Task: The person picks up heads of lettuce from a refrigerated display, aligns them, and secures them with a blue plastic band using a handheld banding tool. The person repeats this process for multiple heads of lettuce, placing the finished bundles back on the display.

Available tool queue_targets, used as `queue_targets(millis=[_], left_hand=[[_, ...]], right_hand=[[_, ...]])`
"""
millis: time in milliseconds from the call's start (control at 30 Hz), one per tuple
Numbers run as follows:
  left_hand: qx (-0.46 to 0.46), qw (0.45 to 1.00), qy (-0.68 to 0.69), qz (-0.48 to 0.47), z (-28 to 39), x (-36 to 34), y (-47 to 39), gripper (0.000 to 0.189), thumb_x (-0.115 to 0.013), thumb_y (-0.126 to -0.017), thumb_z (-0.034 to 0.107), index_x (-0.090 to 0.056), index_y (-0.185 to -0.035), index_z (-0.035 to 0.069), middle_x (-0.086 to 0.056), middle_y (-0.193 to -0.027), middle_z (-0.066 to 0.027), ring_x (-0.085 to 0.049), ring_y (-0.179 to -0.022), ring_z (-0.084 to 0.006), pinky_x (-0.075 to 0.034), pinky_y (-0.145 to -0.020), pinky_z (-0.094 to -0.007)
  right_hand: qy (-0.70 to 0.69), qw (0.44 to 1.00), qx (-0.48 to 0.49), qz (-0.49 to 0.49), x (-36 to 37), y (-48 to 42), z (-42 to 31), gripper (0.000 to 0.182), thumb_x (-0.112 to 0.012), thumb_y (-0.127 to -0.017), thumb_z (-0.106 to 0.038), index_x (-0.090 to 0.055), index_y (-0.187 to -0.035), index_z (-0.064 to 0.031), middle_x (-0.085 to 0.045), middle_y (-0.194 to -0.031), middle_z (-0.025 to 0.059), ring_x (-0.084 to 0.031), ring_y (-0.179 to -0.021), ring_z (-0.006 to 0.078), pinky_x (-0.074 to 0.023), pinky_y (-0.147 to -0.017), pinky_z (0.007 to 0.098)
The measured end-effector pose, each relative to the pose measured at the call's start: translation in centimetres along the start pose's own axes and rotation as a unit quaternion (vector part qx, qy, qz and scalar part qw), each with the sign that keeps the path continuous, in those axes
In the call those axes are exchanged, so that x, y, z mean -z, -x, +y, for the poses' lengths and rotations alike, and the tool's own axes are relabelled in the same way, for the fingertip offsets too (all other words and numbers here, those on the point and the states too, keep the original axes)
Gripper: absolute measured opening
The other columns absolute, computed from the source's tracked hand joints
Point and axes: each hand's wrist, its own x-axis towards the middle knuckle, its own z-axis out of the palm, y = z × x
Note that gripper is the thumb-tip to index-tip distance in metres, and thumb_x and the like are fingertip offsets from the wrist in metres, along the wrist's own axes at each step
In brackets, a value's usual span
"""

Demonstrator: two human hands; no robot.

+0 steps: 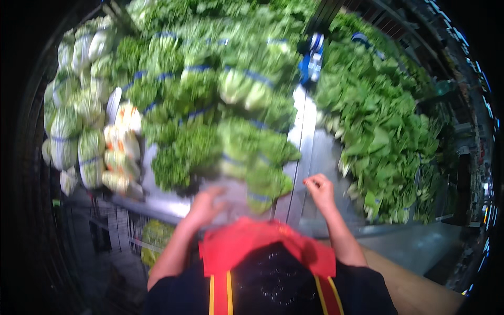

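My left hand [208,204] is blurred, its fingers apart over the metal display shelf [165,202], just below curly green lettuce [173,165]. Nothing shows in it. To the right, my right hand [319,187] hangs over the metal by a divider strip, with its fingers curled and thumb near the fingertips; whether something small is pinched there cannot be made out. Between the hands lies a lettuce head [265,185] with a blue band, at the near end of a pile of banded lettuce [244,86].
Banded napa cabbages [65,128] are stacked at the left, beside wrapped pale heads with orange marks [122,145]. Loose leafy greens [382,118] fill the right side. A blue and white object [313,59] stands at the divider. Yellow-green bagged goods [153,240] sit below the shelf edge.
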Motion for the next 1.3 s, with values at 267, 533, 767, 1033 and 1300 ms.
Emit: queue_targets(millis=[267, 533, 767, 1033, 1300], left_hand=[[0.170, 0.976, 0.081, -0.107, -8.9, -4.9, 5.3, 0.063, -0.071, -0.079, 0.024, -0.046, -0.132, 0.002, -0.059, -0.114, -0.0174, -0.061, -0.097, -0.0251, -0.050, -0.081, -0.0348], [0.126, 0.957, 0.246, -0.089, -8.3, -11.6, -2.1, 0.098, -0.078, -0.071, 0.033, -0.021, -0.145, 0.004, -0.040, -0.136, -0.0267, -0.045, -0.122, -0.0340, -0.041, -0.096, -0.0399], [0.092, 0.956, 0.274, -0.050, -8.3, -15.0, -4.3, 0.091, -0.074, -0.075, 0.028, -0.022, -0.146, 0.005, -0.052, -0.125, -0.0220, -0.053, -0.112, -0.0275, -0.046, -0.088, -0.0348], [-0.022, 0.993, 0.107, 0.037, -8.4, -15.5, -5.6, 0.078, -0.072, -0.075, 0.026, -0.036, -0.136, -0.005, -0.046, -0.131, -0.0280, -0.045, -0.122, -0.0381, -0.037, -0.103, -0.0388], [-0.006, 0.998, 0.054, -0.042, -8.3, -12.5, -4.0, 0.068, -0.070, -0.075, 0.031, -0.046, -0.130, -0.002, -0.052, -0.126, -0.0246, -0.051, -0.116, -0.0360, -0.041, -0.098, -0.0381]], right_hand=[[-0.127, 0.937, -0.247, -0.213, -4.6, 9.4, 1.6, 0.018, -0.066, -0.084, -0.012, -0.060, -0.095, 0.0006, -0.064, -0.075, 0.0032, -0.058, -0.061, 0.0093, -0.0443, -0.051, 0.0231], [-0.141, 0.938, -0.252, -0.191, -10.0, 8.2, -1.5, 0.062, -0.071, -0.080, -0.018, -0.038, -0.126, 0.0071, -0.061, -0.081, 0.0082, -0.059, -0.065, 0.0137, -0.0477, -0.051, 0.0271], [-0.143, 0.960, -0.212, -0.114, -12.3, 7.8, -1.1, 0.052, -0.068, -0.080, -0.013, -0.039, -0.122, -0.0001, -0.061, -0.087, 0.0082, -0.060, -0.071, 0.0148, -0.0485, -0.053, 0.0276], [-0.226, 0.955, -0.174, -0.079, -13.1, 9.0, -1.1, 0.059, -0.066, -0.079, -0.006, -0.036, -0.131, -0.0002, -0.058, -0.083, 0.0045, -0.057, -0.067, 0.0134, -0.0468, -0.055, 0.0263], [0.043, 0.970, -0.163, -0.177, -9.5, 7.4, -2.3, 0.045, -0.067, -0.080, -0.009, -0.050, -0.121, -0.0006, -0.062, -0.087, 0.0054, -0.059, -0.069, 0.0110, -0.0459, -0.055, 0.0255]])
